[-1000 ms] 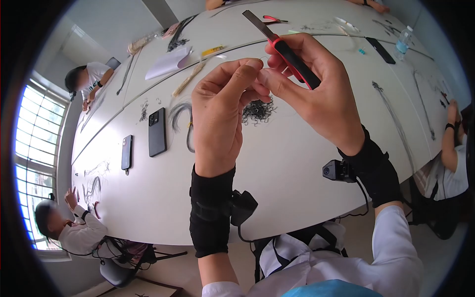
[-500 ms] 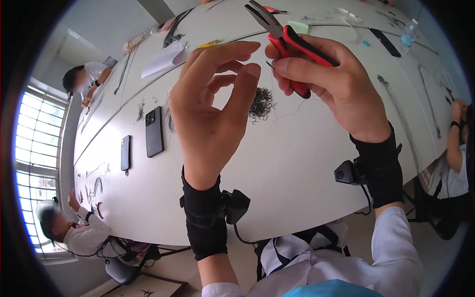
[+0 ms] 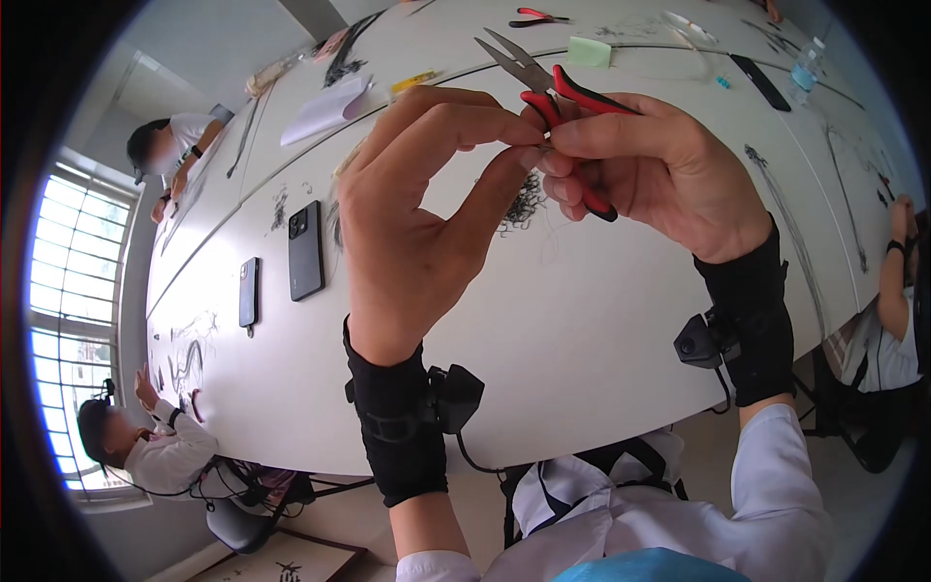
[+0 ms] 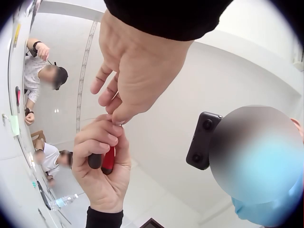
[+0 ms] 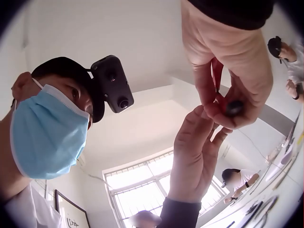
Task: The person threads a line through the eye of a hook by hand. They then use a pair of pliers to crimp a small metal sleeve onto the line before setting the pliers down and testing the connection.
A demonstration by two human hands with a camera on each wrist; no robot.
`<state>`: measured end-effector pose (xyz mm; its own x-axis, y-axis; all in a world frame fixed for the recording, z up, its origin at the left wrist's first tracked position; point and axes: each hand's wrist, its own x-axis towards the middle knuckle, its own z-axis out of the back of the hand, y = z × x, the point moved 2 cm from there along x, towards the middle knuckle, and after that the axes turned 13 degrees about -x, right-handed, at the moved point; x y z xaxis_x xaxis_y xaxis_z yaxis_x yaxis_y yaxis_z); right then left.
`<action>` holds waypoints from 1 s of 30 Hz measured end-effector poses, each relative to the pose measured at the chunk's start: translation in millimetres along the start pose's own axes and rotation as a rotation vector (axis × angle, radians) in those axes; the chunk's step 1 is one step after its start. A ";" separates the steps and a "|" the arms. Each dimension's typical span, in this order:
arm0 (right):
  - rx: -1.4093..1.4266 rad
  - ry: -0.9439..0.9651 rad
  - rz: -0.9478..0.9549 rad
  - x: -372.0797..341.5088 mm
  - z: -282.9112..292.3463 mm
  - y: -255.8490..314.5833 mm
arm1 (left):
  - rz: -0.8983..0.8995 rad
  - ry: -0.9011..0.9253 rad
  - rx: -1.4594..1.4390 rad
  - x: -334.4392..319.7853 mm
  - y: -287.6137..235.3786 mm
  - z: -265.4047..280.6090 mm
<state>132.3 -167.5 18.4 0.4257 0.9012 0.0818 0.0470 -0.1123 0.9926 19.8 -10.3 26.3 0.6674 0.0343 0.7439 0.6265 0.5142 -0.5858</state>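
In the head view my right hand (image 3: 645, 165) holds long-nose pliers (image 3: 564, 92) with red and black handles. Their jaws stand apart and point up and to the left. The thumb and fingers of my left hand (image 3: 427, 204) meet my right fingertips, pinching a short thin piece of wire (image 3: 546, 146). Fingers hide most of that piece. Both hands are raised above the white table (image 3: 582, 349). Behind them lies a pile of small bent dark wire pieces (image 3: 524, 209), partly covered by the hands.
Two dark phones (image 3: 305, 250) (image 3: 249, 291) lie left of my hands. Farther back are white paper (image 3: 325, 114), a green sticky note (image 3: 590, 52) and other red-handled pliers (image 3: 538, 16). A water bottle (image 3: 805, 73) stands at the right. Other people (image 3: 155, 436) sit around the table.
The hands came apart, then met again at the fingertips. The pliers turned in my right hand and their jaws spread. The wire piece, earlier at my right fingertips, is now between both hands' fingertips.
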 end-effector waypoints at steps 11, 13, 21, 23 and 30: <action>-0.295 -0.200 0.173 -3.3 -4.4 4.0 | 0.074 -0.016 0.005 -0.3 0.1 -0.2; -0.298 -0.199 0.189 -3.7 -5.2 5.1 | 0.048 -0.042 -0.004 -0.2 1.9 -0.5; -0.382 -0.301 0.267 -3.8 -7.4 3.5 | 0.075 -0.124 -0.042 0.5 4.7 -2.1; -0.402 -0.319 0.281 -3.6 -8.4 2.3 | 0.061 -0.123 -0.050 0.4 5.4 -4.0; -0.514 -0.361 0.337 -0.7 -8.9 -1.3 | 0.086 -0.158 -0.033 -0.7 6.7 -6.3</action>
<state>123.9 -164.3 17.9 0.6191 0.6471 0.4449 -0.5341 -0.0683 0.8426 26.1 -12.2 19.9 0.6493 0.2123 0.7303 0.5841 0.4756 -0.6577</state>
